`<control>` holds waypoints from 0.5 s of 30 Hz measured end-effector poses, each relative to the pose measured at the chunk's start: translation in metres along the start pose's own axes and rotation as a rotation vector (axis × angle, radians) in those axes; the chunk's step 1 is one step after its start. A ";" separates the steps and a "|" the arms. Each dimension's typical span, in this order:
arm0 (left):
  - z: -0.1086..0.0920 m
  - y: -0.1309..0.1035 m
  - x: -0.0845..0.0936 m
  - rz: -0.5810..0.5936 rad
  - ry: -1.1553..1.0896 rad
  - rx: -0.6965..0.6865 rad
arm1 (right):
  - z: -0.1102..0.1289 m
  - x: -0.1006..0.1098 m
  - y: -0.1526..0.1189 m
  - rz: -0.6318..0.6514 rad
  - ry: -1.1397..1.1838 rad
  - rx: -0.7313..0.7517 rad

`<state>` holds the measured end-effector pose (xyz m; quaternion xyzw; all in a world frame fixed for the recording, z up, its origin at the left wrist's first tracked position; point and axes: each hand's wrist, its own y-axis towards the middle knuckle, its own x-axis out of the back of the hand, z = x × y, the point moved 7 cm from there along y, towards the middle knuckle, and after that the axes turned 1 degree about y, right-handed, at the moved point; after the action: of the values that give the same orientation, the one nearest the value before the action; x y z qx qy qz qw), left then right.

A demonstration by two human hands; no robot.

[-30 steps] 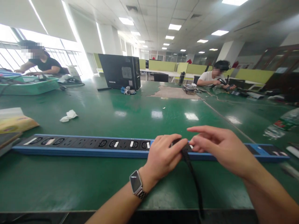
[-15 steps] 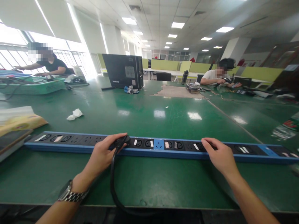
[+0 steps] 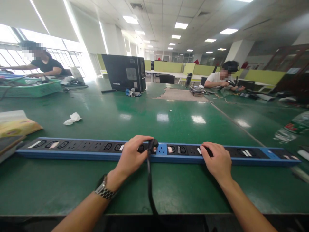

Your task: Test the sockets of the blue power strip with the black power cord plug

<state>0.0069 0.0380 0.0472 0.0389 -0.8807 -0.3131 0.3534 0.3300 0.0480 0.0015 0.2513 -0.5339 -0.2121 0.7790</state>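
A long blue and black power strip (image 3: 82, 155) lies across the green table, with rows of sockets and several small white labels on its top. My left hand (image 3: 131, 158), a metal-band watch on its wrist, closes its fingers round a black plug (image 3: 153, 145). The plug is over the strip just left of a blue socket section (image 3: 162, 149); whether it is seated in a socket cannot be made out. Its black cable (image 3: 150, 187) hangs down over the table's front edge. Farther right, my right hand (image 3: 218, 161) grips the strip, thumb on top and fingertips partly hidden.
A black computer case (image 3: 123, 73) with gloves (image 3: 132, 92) beside it stands at the back. Crumpled tissue (image 3: 73, 118), a yellow packet (image 3: 19, 124) and a green basket (image 3: 36, 90) are on the left. A plastic bottle (image 3: 293, 127) lies right. Two people sit across the table.
My left hand has moved right along the strip with the plug, from left of two labelled sockets to beside the blue section. My right hand stays on the strip. The view has shifted slightly.
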 end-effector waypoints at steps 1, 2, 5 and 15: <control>-0.006 0.003 -0.011 0.028 0.007 -0.021 | 0.000 0.000 0.000 0.002 0.005 0.010; -0.009 0.005 -0.020 0.041 0.016 -0.030 | 0.001 0.000 -0.001 0.004 0.011 0.019; -0.009 0.008 -0.036 0.063 0.041 -0.018 | 0.002 0.001 -0.002 0.002 0.022 0.030; -0.013 0.001 -0.040 0.058 0.013 -0.126 | 0.003 0.010 0.001 -0.047 0.175 -0.035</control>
<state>0.0455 0.0435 0.0311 -0.0070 -0.8577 -0.3571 0.3699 0.3301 0.0420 0.0099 0.2677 -0.4539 -0.2166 0.8218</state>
